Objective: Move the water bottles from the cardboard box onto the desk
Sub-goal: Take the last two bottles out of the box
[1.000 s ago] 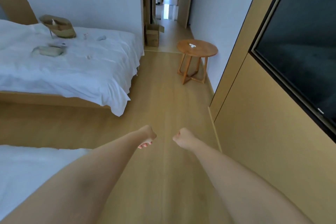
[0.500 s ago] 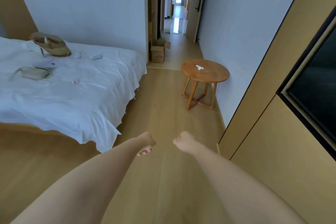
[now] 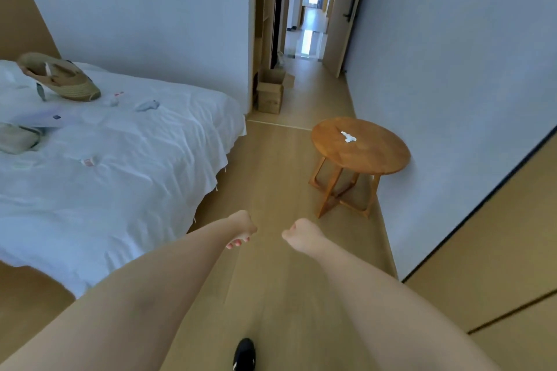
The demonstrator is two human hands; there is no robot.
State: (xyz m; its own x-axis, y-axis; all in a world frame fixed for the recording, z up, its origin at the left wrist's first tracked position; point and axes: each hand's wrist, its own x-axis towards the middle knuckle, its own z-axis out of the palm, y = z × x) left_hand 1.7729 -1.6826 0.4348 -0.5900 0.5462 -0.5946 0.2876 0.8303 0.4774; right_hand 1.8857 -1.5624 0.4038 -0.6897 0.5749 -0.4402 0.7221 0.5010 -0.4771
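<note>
An open cardboard box (image 3: 270,91) stands on the floor far ahead, at the wall corner where the hallway begins. Its inside is hidden and no water bottles show. Both my arms stretch out in front of me over the wooden floor. My left hand (image 3: 242,227) is curled into a fist and holds nothing. Close beside it, my right hand (image 3: 298,233) is likewise curled and holds nothing. Both hands are far short of the box.
A bed with white sheets (image 3: 120,166) fills the left, with a straw hat (image 3: 60,78) and small items on it. A round wooden side table (image 3: 360,144) stands by the right wall. Wooden panelling (image 3: 497,235) lines the right. My shoe (image 3: 244,354) shows below.
The view has advanced along the floor: bed, round table and box all appear nearer and lower. Both fists keep the same pose in front of me.
</note>
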